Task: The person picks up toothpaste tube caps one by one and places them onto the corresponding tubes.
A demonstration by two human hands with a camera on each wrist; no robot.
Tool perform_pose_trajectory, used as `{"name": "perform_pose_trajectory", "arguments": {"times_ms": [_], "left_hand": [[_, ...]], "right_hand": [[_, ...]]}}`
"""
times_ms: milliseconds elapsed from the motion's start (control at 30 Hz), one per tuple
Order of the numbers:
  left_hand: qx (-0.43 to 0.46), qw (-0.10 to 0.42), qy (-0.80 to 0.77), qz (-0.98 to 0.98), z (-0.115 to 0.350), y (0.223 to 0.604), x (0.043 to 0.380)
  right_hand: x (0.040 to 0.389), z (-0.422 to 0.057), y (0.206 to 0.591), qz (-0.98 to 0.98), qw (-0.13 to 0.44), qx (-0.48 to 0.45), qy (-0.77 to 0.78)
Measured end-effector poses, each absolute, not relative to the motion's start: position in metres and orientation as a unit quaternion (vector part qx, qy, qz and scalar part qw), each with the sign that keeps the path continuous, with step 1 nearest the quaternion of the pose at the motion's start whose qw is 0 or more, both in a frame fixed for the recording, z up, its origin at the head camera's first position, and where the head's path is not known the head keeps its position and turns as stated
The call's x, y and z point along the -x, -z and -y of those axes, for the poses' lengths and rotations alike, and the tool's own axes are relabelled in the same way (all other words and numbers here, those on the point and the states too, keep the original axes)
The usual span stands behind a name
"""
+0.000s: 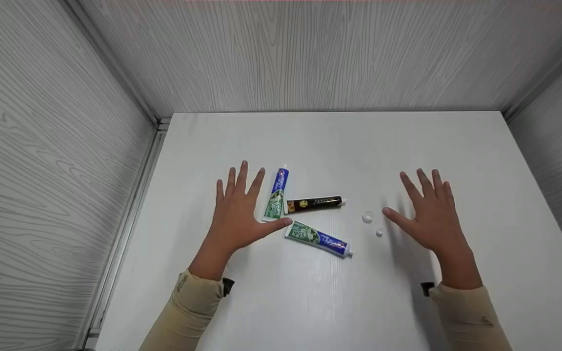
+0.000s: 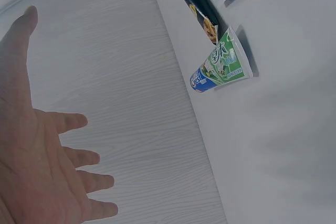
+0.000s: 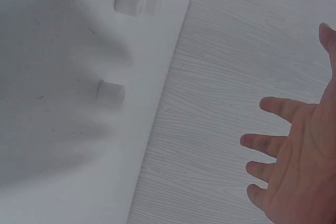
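My left hand [image 1: 237, 219] is held over the table with its fingers spread straight and nothing in it. Its thumb tip overlaps the near end of a blue and green toothpaste tube [image 1: 317, 239] in the head view. Beyond the fingers lies a second blue and green toothpaste tube [image 1: 277, 192], and a black toothpaste tube [image 1: 314, 204] lies between the two. My right hand [image 1: 432, 219], also spread and holding nothing, hovers on the right. Left of its thumb are small white caps: a larger-looking one [image 1: 368, 217] and a smaller one [image 1: 379, 233]. The right wrist view shows a cap [image 3: 110, 94] standing apart from two close together.
Everything lies on a white table [image 1: 320, 302]. Pale wood-grain panels rise behind it [image 1: 291, 58], on the left [image 1: 42, 146] and on the right [image 1: 559, 117]. A metal rail [image 1: 130, 234] runs along the table's left edge.
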State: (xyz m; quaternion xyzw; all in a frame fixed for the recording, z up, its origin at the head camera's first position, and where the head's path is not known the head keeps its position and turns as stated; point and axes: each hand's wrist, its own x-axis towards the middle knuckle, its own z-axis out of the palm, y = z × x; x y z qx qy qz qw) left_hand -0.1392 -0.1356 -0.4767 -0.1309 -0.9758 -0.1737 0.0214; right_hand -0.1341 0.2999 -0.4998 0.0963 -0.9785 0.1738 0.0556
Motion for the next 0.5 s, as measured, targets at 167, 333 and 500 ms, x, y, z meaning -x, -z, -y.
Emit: {"name": "perform_pose_trajectory", "arguments": {"times_ms": [167, 333, 500], "left_hand": [[0.13, 0.019, 0.174, 0.976, 0.1354, 0.4767, 0.1381], [0.133, 0.019, 0.176, 0.975, 0.1357, 0.4794, 0.1371], [0.146, 0.037, 0.188, 0.971, 0.1368, 0.4803, 0.1363]], "right_hand": [[0.1343, -0.2995, 0.4979, 0.978, 0.056, -0.099, -0.175], [0.1338, -0.3005, 0.4994, 0.976, 0.06, -0.102, -0.182], [0.1335, -0.2982, 0.4999, 0.97, 0.089, -0.118, -0.194]]}}
